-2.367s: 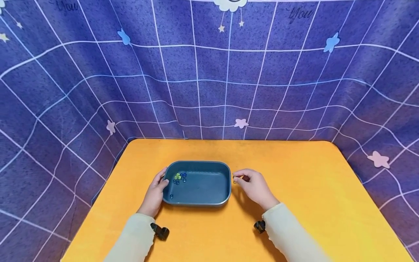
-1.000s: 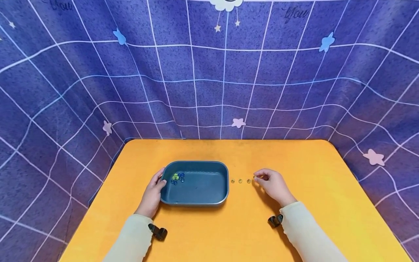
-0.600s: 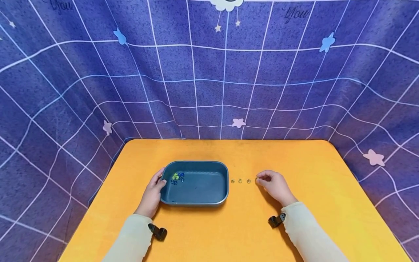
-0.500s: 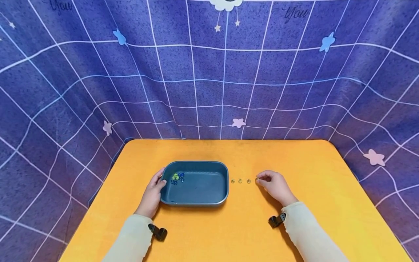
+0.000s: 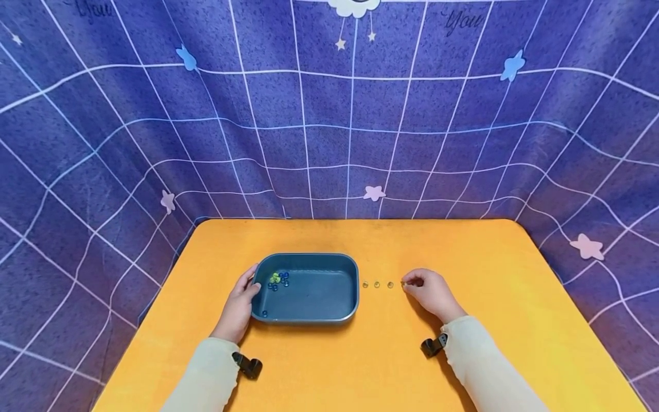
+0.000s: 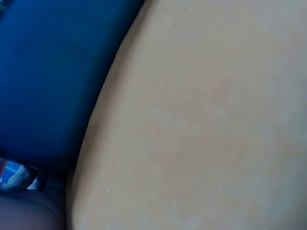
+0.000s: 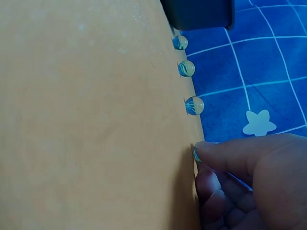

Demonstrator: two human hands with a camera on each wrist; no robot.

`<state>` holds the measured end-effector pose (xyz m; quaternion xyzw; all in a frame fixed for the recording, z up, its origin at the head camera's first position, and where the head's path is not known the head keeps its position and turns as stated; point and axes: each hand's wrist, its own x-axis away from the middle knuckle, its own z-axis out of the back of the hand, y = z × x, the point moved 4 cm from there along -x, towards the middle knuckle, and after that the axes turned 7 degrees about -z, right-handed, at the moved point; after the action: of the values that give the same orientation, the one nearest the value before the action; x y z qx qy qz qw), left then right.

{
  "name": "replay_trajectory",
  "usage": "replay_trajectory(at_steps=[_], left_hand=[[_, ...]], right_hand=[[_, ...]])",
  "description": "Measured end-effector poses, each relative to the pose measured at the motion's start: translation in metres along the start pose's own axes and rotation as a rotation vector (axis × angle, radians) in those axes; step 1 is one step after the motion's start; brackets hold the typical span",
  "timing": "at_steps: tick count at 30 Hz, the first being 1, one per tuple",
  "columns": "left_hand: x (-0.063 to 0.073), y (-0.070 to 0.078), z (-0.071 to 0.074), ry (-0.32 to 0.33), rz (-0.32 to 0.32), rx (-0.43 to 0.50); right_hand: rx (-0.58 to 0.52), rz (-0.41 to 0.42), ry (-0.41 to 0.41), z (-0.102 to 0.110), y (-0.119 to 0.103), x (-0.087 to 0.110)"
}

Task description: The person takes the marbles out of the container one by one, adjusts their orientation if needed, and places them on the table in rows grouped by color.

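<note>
My left hand grips the left end of a dark blue-green plastic bin, thumb over the rim. Inside the bin, blue marbles and yellow-green marbles cluster toward the left, and a single blue marble lies in the near left corner. To the right of the bin, three clear marbles with coloured swirls form a row on the table. At the row's right end my right hand pinches another clear marble between thumb and finger, low at the tabletop; the fingers cover most of it.
The orange table reaches back to a blue-purple curtain with a white grid and stars, which also hangs along both sides. A black wrist camera sits on the left sleeve, another black camera on the right.
My right hand has moved right from beside the bin, uncovering three marbles in a row, and come down slightly. My left hand keeps its grip. The lone corner marble, out of sight for a while, shows again.
</note>
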<state>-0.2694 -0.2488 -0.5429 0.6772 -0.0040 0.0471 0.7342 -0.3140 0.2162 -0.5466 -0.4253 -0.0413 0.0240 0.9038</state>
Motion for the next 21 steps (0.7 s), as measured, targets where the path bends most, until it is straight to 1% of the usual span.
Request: replay_trajectory(at_steps=[6,12,21], left_hand=[[-0.001,-0.0015,0.0008,0.01,0.005,-0.007],[-0.001,-0.0031,0.0002,0.008,0.006,-0.006],[-0.003,-0.0056,0.0016,0.015,0.012,-0.014]], right_hand=[[0.0,-0.005,-0.003,-0.0009,-0.0019,0.0013],[-0.024,-0.015,-0.018,-0.0022,-0.0007,0.0031],[-0.054,-0.037,-0.018,-0.001,-0.0031,0.0025]])
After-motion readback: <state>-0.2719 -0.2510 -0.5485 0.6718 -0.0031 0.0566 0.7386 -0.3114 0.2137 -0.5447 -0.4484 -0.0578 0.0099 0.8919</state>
